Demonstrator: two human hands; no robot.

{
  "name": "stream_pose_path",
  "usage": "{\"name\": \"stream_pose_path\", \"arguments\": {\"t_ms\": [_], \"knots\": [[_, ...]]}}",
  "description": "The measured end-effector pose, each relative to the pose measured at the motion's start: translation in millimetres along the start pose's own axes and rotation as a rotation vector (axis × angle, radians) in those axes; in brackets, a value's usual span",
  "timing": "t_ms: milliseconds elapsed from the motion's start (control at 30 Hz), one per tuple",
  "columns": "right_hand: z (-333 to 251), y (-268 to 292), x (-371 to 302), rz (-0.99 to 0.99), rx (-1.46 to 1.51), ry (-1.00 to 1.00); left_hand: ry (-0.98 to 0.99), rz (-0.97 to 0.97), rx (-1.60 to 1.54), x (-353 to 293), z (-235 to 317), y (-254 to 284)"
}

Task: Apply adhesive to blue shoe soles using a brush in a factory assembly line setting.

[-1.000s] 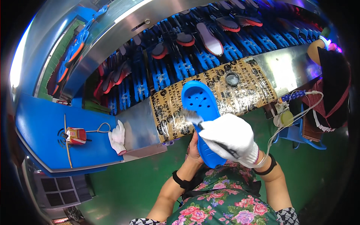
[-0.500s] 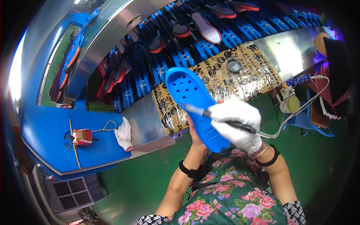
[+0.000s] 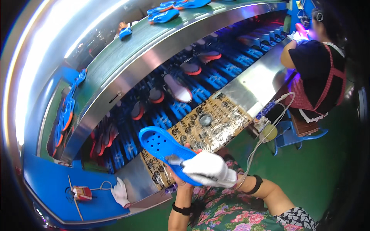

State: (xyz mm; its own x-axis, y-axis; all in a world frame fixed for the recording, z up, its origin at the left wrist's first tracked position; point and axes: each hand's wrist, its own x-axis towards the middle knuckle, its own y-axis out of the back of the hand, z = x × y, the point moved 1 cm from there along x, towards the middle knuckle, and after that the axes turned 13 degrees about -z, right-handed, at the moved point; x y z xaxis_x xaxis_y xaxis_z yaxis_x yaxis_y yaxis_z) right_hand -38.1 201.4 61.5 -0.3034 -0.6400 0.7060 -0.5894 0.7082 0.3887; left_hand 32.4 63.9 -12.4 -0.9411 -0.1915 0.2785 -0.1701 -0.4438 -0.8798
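A blue shoe sole (image 3: 156, 141) with a cluster of round holes at its wide end lies tilted across the front of the bench. My bare left hand (image 3: 179, 180) grips it from below; most of the fingers are hidden under it. In a white knit glove, my right hand (image 3: 208, 169) is closed round a brush (image 3: 174, 159), whose grey bristles rest against the upper face of the sole near its middle. The glove covers the brush handle. A thin pale tube (image 3: 252, 156) runs from beside this hand toward the right.
Brown printed tape covers the bench top (image 3: 219, 123), where a small round cup (image 3: 205, 120) stands. Behind it, racks carry several shoe parts (image 3: 178, 88), beneath a green conveyor (image 3: 138, 36) with blue soles. A loose white glove (image 3: 120, 192) lies left; a seated co-worker (image 3: 314, 65) works at right.
The view has swung up and right, bringing the conveyor and co-worker into sight. The brush stays on the sole, and my right hand now covers more of the sole's narrow end.
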Motion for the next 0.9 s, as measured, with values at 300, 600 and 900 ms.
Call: {"name": "stream_pose_path", "arguments": {"t_ms": [300,600,900], "knots": [[8,14,10,0.080,0.007,-0.030,-0.040,0.103,0.089,20,2,3],[10,13,13,0.108,0.291,-0.188,-0.075,0.043,-0.108,24,5,17],[-9,7,4,0.073,0.380,-0.262,0.003,-0.093,-0.279,25,10,-16]]}}
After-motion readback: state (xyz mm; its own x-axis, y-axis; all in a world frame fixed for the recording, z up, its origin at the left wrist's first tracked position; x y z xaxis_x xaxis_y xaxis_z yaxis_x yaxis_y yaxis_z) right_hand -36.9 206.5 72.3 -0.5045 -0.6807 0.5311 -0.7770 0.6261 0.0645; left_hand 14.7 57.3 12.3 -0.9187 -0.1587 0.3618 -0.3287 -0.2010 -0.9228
